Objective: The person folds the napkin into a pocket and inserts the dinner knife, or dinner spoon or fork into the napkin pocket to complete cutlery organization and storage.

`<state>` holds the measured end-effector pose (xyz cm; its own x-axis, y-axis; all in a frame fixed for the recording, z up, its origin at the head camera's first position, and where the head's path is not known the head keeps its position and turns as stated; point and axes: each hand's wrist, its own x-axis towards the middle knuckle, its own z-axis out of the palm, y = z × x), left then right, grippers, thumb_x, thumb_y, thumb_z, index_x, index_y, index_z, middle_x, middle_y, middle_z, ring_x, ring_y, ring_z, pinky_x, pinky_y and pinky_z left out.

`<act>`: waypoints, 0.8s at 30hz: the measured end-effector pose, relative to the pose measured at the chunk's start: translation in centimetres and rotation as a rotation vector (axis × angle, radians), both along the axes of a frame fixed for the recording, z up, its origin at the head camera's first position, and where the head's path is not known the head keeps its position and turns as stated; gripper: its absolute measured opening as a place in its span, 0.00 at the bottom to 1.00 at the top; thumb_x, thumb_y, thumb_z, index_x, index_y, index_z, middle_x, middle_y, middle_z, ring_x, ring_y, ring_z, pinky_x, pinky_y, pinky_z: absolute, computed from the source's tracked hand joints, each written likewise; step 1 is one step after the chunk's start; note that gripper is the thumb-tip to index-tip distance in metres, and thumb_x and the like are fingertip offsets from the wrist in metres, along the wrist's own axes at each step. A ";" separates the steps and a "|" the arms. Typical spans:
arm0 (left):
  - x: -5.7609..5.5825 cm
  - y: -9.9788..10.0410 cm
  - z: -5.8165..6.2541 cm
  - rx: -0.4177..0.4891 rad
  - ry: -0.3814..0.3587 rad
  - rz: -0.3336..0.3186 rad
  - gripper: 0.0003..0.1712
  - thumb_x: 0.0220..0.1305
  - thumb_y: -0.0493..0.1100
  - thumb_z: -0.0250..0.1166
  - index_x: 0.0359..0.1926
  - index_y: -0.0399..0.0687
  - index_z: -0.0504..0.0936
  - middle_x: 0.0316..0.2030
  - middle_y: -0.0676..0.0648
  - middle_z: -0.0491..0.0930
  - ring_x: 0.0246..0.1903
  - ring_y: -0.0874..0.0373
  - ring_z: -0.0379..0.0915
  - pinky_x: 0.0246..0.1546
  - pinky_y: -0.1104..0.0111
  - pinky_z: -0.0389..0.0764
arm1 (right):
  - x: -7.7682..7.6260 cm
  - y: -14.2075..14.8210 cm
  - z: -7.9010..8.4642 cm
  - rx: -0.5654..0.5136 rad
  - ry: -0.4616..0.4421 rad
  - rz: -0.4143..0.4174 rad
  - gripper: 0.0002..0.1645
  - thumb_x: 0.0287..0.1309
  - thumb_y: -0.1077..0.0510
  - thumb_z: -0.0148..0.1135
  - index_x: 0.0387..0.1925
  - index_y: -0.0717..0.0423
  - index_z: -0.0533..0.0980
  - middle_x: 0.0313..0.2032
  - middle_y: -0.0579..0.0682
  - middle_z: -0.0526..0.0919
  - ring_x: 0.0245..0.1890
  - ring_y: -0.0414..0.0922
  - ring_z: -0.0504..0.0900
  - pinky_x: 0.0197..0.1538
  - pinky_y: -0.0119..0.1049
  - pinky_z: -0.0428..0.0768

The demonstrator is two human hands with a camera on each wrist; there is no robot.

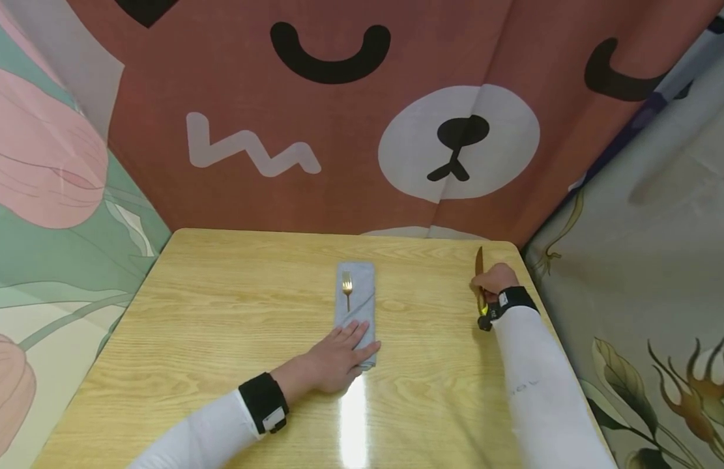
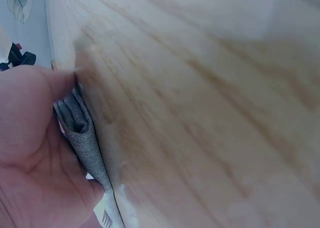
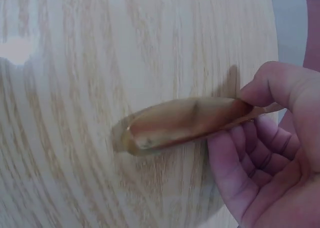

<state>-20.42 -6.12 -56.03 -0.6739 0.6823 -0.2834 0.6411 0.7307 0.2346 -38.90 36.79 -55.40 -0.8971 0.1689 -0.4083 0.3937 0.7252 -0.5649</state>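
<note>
A folded grey-blue cloth napkin lies lengthwise on the table, with a small gold fork on its upper part, tines pointing away from me. My left hand rests on the napkin's near half, fingers straight and spread. In the left wrist view the layered napkin edge shows beside the palm and thumb. Toward the table's right edge, my right hand grips a gold table knife between thumb and fingers, its blade pointing away. The right wrist view shows the knife's broad gold end close over the wood.
The light wooden table has rounded far corners. Behind it hangs a brown curtain with a bear face. Floral fabric lines the left side, and a pale floral curtain runs close along the right edge.
</note>
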 end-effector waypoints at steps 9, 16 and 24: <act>-0.3 -0.4 -0.1 0.040 -0.054 -0.002 0.45 0.73 0.73 0.48 0.83 0.68 0.46 0.83 0.42 0.31 0.83 0.43 0.28 0.81 0.44 0.44 | 0.0 1.5 -0.7 -0.223 -0.013 -0.054 0.19 0.58 0.57 0.69 0.44 0.68 0.78 0.27 0.51 0.83 0.27 0.46 0.86 0.35 0.41 0.88; -0.6 -0.8 -0.8 0.165 -0.122 0.046 0.43 0.72 0.73 0.50 0.82 0.69 0.50 0.83 0.45 0.31 0.83 0.45 0.27 0.81 0.44 0.42 | 0.5 -0.2 0.3 -0.351 0.056 -0.053 0.13 0.62 0.59 0.69 0.40 0.62 0.75 0.27 0.46 0.80 0.27 0.42 0.83 0.34 0.37 0.86; -1.2 -0.9 0.1 0.260 -0.245 0.097 0.40 0.74 0.68 0.53 0.80 0.63 0.59 0.84 0.46 0.36 0.83 0.45 0.28 0.81 0.45 0.40 | 0.9 -4.3 3.5 -0.470 0.139 0.036 0.17 0.66 0.60 0.66 0.49 0.63 0.69 0.31 0.51 0.86 0.26 0.42 0.85 0.39 0.42 0.89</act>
<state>-21.59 -7.00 -55.91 -0.6725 0.6890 -0.2701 0.4738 0.6812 0.5581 -37.98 32.52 -51.86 -0.9504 -0.0371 -0.3087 0.2704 0.3913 -0.8796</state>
